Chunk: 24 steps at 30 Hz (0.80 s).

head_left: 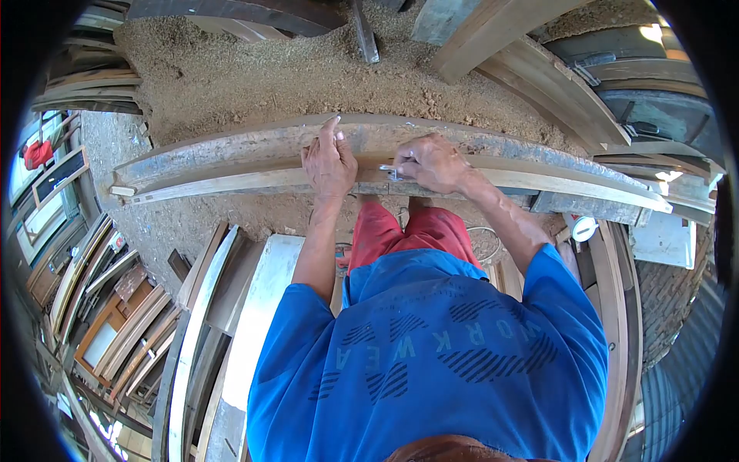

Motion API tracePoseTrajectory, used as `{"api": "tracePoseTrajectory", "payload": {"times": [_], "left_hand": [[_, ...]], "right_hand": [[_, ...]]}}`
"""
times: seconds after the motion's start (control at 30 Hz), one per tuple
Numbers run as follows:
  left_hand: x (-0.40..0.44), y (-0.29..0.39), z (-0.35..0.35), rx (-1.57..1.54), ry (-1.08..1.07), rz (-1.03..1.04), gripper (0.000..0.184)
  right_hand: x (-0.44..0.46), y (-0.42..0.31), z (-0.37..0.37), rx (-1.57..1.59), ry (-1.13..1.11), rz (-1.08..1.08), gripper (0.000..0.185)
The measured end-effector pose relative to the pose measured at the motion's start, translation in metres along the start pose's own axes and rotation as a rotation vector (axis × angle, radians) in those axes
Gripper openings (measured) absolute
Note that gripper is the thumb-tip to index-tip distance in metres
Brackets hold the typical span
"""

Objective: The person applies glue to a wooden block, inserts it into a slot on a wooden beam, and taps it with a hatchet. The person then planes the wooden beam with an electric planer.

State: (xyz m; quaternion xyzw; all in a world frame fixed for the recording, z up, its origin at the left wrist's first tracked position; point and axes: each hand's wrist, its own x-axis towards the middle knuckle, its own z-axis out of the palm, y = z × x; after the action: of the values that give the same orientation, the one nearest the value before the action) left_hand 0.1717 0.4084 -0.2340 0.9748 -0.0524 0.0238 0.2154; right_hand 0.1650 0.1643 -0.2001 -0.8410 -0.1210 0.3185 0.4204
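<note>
Blue cloth of the person's shirt (431,354), soft and creased, lies nearest the camera. Ahead of it the hands are apart. The left hand (329,162) has its forefinger raised and other fingers bent; whether it presses on the wood below, I cannot tell. The right hand (435,163) pinches a small metal piece (387,168), shiny and too small to identify, between the two hands and above the long wood.

A loose pinch could drop the metal piece, and a knock from either wrist could shift the slim wooden strip (254,182) on the near side.

Pale and smooth, the strip runs along a broad, rough, stained beam (223,160); both look bowed, perhaps through the lens. Beyond lies crumbly sawdust (231,77), with a squared timber (500,35) at right and flat boards (92,85) piled at left.
</note>
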Motion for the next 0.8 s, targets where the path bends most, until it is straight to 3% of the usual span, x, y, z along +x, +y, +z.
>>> {"api": "tracePoseTrajectory", "payload": {"times": [0.07,0.2,0.3,0.33,0.43,0.53,0.63,0.7,0.8], "left_hand": [[0.001,0.000,0.000,-0.003,0.009,0.001,0.034],[0.000,-0.001,-0.002,-0.022,0.002,0.001,0.033],[0.000,0.000,-0.002,-0.082,-0.015,0.008,0.033],[-0.001,0.000,-0.001,-0.106,-0.019,0.013,0.034],[-0.001,-0.006,0.000,-0.140,0.006,0.076,0.033],[0.001,-0.002,-0.005,-0.270,-0.059,-0.055,0.027],[0.010,0.019,-0.023,-0.169,-0.293,-0.186,0.024],[0.017,0.032,-0.022,-0.226,-0.492,-0.065,0.028],[0.033,0.045,-0.007,-0.139,-0.828,0.104,0.031]], "right_hand": [[0.009,0.000,-0.001,0.174,0.049,-0.026,0.011],[0.006,0.004,-0.033,0.220,0.290,0.276,0.019],[-0.001,0.047,-0.031,-0.031,0.493,0.052,0.038],[-0.003,0.055,-0.034,-0.150,0.581,-0.114,0.052],[-0.024,0.055,-0.040,0.116,0.615,0.117,0.037],[-0.050,0.052,-0.050,0.271,0.706,0.323,0.021],[-0.087,0.058,-0.052,0.070,0.809,0.506,0.031],[-0.123,0.067,-0.037,0.029,0.938,0.449,0.040],[-0.177,0.098,-0.002,0.051,0.843,0.694,0.047]]}}
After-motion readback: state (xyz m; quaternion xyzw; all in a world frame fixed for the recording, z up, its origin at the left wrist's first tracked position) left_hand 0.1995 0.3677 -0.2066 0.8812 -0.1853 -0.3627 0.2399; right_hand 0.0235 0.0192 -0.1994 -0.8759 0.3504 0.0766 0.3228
